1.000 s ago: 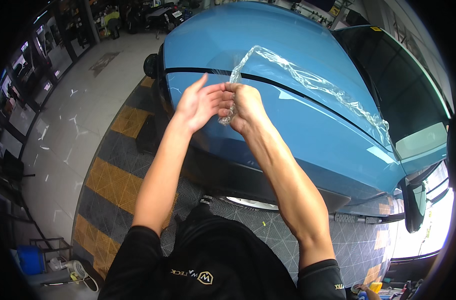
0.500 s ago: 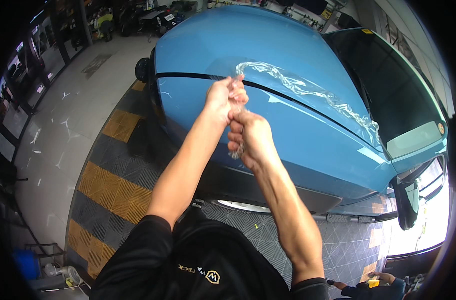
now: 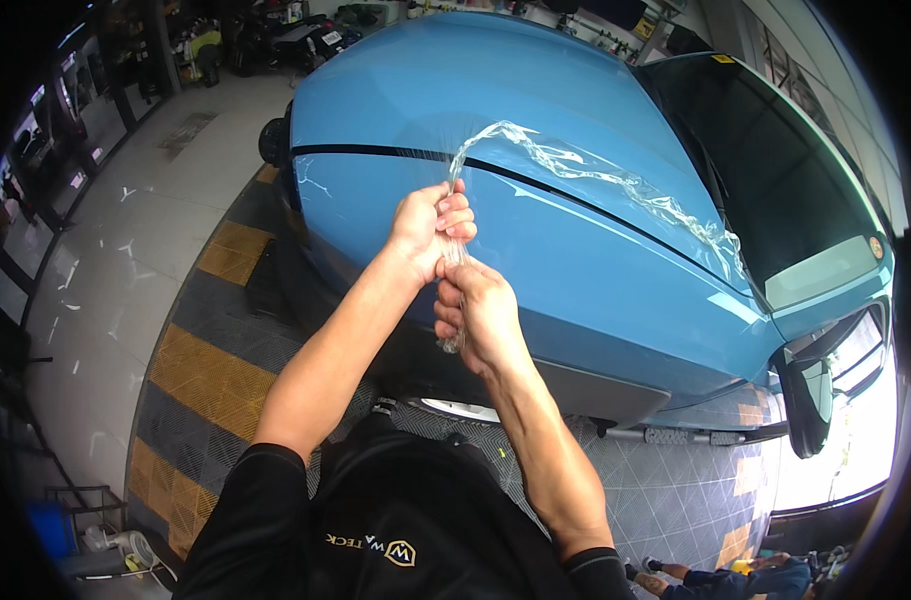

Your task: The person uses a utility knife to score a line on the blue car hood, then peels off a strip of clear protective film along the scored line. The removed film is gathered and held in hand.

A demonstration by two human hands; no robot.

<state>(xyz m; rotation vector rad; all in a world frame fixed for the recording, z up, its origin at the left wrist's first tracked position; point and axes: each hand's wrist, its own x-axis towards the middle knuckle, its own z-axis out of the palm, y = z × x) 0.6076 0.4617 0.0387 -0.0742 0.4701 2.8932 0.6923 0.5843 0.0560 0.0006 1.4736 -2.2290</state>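
Clear plastic film (image 3: 631,190) lies in a crumpled, shiny band along the side of a blue car's hood (image 3: 456,80). Its near end rises off the paint and runs, twisted into a rope, down into my two hands. My left hand (image 3: 431,225) is closed around the film just over the fender (image 3: 576,265). Right below it, my right hand (image 3: 479,305) grips the same bunched film, its loose end poking out under the fingers. The dark gap between hood and fender passes behind the stretched film.
The car's side mirror (image 3: 811,400) juts out at the right, beside the windshield (image 3: 796,190). Black and yellow floor tiles (image 3: 211,375) lie at the left. Another person (image 3: 766,578) is low at the bottom right. A blue bin (image 3: 51,528) stands at the lower left.
Both hands have moved down and a little left, toward me, pulling the film with them. More of the twisted film now shows stretched between the hood and my left hand.
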